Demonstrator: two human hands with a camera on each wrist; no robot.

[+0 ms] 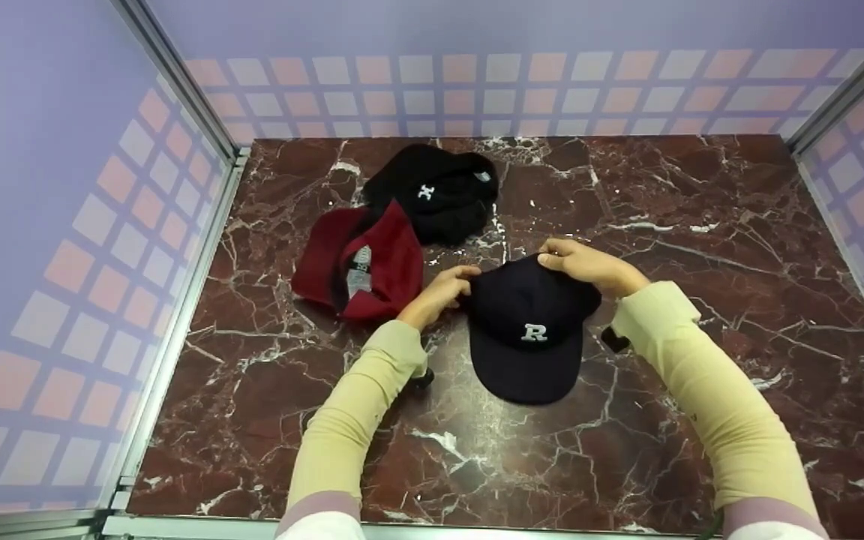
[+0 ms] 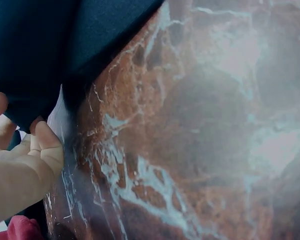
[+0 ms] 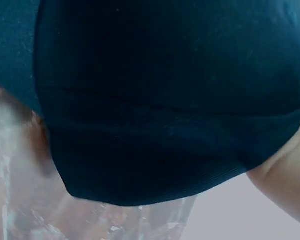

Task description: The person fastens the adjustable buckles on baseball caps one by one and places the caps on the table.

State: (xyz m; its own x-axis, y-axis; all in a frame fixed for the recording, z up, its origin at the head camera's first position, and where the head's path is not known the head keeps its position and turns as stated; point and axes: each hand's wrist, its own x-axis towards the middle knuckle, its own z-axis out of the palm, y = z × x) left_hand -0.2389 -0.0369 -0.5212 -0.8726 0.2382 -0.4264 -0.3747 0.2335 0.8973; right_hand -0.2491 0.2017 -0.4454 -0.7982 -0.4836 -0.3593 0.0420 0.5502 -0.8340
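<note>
A dark navy fabric baseball cap with a curved brim (image 1: 526, 296) is found over the middle of a polished red-brown marble-patterned tabletop (image 1: 709, 375), its brim turned toward the person and a white embroidered letter R (image 1: 534, 332) displayed on its front. Whether it is fully supported by the surface cannot be determined.

The cap's left edge is pinched between thumb and fingers by the left hand (image 1: 443, 296); the fold of cloth is confirmed in the left wrist view. The far edge of the crown is gripped on the other side by the right hand (image 1: 589, 266), with the thumb laid over the near face; its other fingers are largely hidden.

A maroon cloth cap with its hollow exposed (image 1: 398, 262) is noted to the left, beside a black fabric cap with a white emblem (image 1: 432, 217) farther back.

The navy cap is judged light, soft and pliable in the crown, stiffer in the brim, and neither slippery nor fragile. A secure hold is best taken at the sweatband edge or brim; the crown, if pressed, is likely to be dented.
</note>
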